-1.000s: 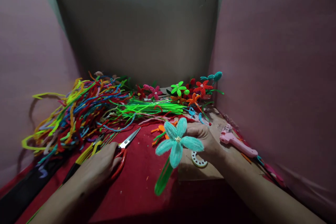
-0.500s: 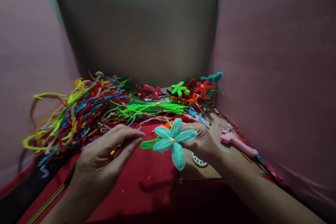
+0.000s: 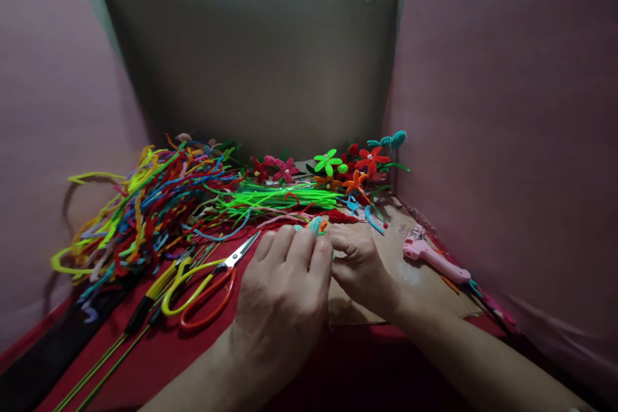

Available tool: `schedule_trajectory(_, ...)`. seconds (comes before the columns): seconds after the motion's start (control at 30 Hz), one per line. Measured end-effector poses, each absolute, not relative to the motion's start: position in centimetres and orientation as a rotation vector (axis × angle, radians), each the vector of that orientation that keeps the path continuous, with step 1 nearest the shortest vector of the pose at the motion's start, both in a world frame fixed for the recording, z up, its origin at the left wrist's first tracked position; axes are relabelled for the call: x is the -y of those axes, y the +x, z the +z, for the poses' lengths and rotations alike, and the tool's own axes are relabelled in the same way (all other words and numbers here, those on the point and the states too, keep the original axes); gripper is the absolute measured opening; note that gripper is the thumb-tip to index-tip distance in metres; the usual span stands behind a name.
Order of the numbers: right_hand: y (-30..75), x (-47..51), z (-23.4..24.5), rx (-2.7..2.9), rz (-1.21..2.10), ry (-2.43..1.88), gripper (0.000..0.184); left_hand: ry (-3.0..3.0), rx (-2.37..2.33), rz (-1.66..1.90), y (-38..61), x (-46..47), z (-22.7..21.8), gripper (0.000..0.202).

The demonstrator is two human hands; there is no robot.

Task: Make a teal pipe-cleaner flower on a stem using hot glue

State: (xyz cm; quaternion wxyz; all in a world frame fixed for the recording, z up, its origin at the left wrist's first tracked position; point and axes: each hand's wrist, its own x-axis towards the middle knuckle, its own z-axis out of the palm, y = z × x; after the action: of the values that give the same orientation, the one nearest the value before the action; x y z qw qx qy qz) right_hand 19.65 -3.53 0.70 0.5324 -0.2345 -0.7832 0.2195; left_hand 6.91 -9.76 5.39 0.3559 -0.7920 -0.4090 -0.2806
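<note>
Over the front of the table my two hands meet. The backs of my left hand's [image 3: 284, 290] curled fingers face me and cover most of a turquoise pipe-cleaner flower [image 3: 316, 225]. A bit of its fuzzy petals shows above the knuckles, with some orange beside it. My right hand [image 3: 364, 264] is closed against the left fingertips, at the same flower; its stem and the exact grip are hidden. Left of my left hand lie scissors [image 3: 232, 262] with one yellow and one red handle.
Yellow-and-black pliers [image 3: 157, 286] lie beyond the scissors. A tangled heap of coloured pipe cleaners [image 3: 145, 212] fills the left. Bright green pipe cleaners [image 3: 284, 196] and finished flowers [image 3: 371, 159] stand behind. A pink glue gun [image 3: 434, 261] rests on cardboard [image 3: 398, 264] at right.
My left hand has moved right and closed over the turquoise flower, which faced me openly before. The scissors and pliers have come into view. The right hand stays in about the same place.
</note>
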Motion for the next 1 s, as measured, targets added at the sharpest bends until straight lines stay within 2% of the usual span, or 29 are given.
schedule_trajectory(0.13, 19.6, 3.7, 0.7, 1.779, 0.522, -0.624, 0.022, -2.034, 0.978, -0.807, 6.9, 9.7, 4.4, 0.012)
schedule_trajectory(0.37, 19.5, 4.0, 0.6, 1.653, 0.68, -0.624, 0.021, -2.093, 0.862, -0.857, 7.1, 9.6, 3.6, 0.024)
schedule_trajectory(0.5, 19.5, 4.1, 1.2, 1.599, 0.739, -0.561, 0.024, -2.199, 0.913, -0.942, 6.8, 10.1, 4.7, 0.017)
schedule_trajectory(0.67, 19.3, 3.6, 0.9, 1.386, 1.036, -0.518, 0.02, -2.194, 1.219, -1.313, 4.6, 10.8, 6.5, 0.013)
schedule_trajectory(0.83, 19.5, 2.7, 0.2, 1.265, 1.279, -0.408, 0.004, -2.112, 1.566, -1.47, 2.9, 9.2, 6.3, 0.007)
schedule_trajectory(1.0, 19.7, 2.4, 0.6, 1.268, 1.329, -0.381, 0.01, -2.235, 1.861, -1.725, 2.7, 7.3, 5.5, 0.017)
